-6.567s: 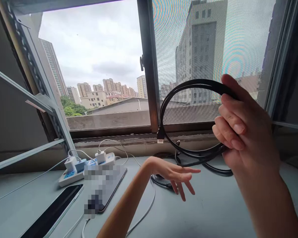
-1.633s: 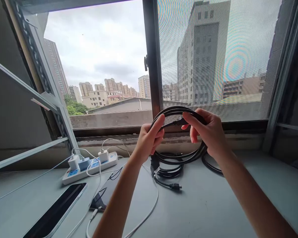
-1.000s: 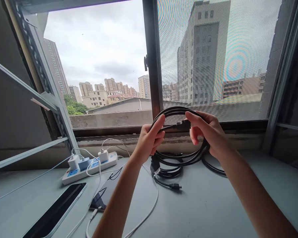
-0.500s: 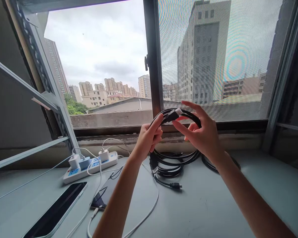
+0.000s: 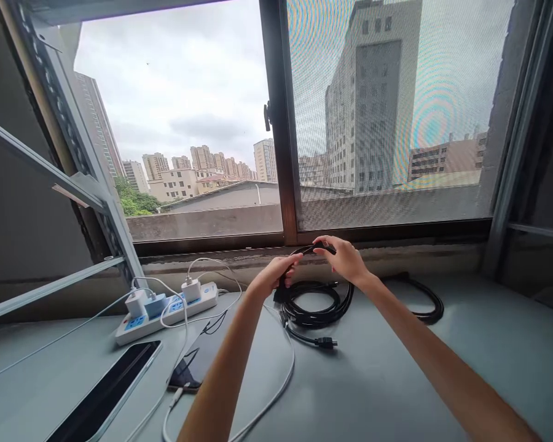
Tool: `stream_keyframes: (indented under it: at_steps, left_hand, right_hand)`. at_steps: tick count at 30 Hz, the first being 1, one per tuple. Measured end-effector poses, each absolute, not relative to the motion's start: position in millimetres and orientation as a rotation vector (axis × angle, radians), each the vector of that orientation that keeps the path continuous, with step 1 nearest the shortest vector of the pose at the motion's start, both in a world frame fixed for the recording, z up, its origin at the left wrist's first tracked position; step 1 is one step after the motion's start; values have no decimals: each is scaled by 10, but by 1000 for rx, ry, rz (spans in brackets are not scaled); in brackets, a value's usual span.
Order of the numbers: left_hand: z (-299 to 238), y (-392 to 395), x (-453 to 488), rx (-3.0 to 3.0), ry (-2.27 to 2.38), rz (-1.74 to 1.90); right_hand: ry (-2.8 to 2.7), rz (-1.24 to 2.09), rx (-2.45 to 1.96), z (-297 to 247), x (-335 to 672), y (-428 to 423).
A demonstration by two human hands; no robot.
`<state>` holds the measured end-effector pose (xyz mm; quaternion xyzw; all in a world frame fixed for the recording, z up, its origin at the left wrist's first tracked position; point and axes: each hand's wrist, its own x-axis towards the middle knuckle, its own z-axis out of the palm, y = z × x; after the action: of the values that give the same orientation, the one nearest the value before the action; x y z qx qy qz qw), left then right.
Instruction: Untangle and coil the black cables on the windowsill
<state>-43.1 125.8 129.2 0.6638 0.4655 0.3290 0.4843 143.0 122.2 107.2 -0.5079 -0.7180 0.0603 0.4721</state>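
Between both hands is a coiled black cable [image 5: 309, 248], its loop standing up from the tabletop. My left hand [image 5: 276, 274] grips the loop's left side, fingers wrapped round it. My right hand [image 5: 344, 260] is closed over the top right of the loop, with thumb and fingers on the cable. The lower part of the held loop overlaps a black cable coil [image 5: 311, 319] on the table, so where one ends and the other begins is hard to tell. A black cable plug [image 5: 326, 343] lies in front of that coil.
Another black cable [image 5: 435, 310] lies to the right. At left are a white power strip [image 5: 207, 301] with chargers, a phone [image 5: 115, 383] and a dark flat device [image 5: 212, 344] with a white cable [image 5: 281, 390]. A metal shelf frame [image 5: 115, 212] and window sill bound the table [image 5: 378, 380].
Both hands have come down with the cable loop, onto or close above the coil on the table. My right hand's fingers, spread before, have closed on the cable. The view has shifted slightly.
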Motion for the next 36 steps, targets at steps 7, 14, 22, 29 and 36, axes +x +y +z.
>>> stream_keyframes:
  at_steps: [7, 14, 22, 29, 36]
  left_hand:
    - [862, 1527, -576, 1672, 1548, 542]
    - [770, 1584, -576, 1830, 1880, 725]
    - [1406, 1248, -434, 2037, 1684, 1229]
    - [1824, 799, -495, 1982, 1355, 1696]
    - [2037, 493, -689, 1853, 1030, 1965]
  right_hand:
    - [-1769, 438, -1382, 374, 1486, 1733]
    - [-1884, 385, -1419, 139, 1460, 1805]
    - [-1861, 135, -1499, 53, 1346, 1637]
    - [-1653, -118, -1451, 693, 1388, 1317]
    - [-1349, -286, -1259, 1565, 1561, 653]
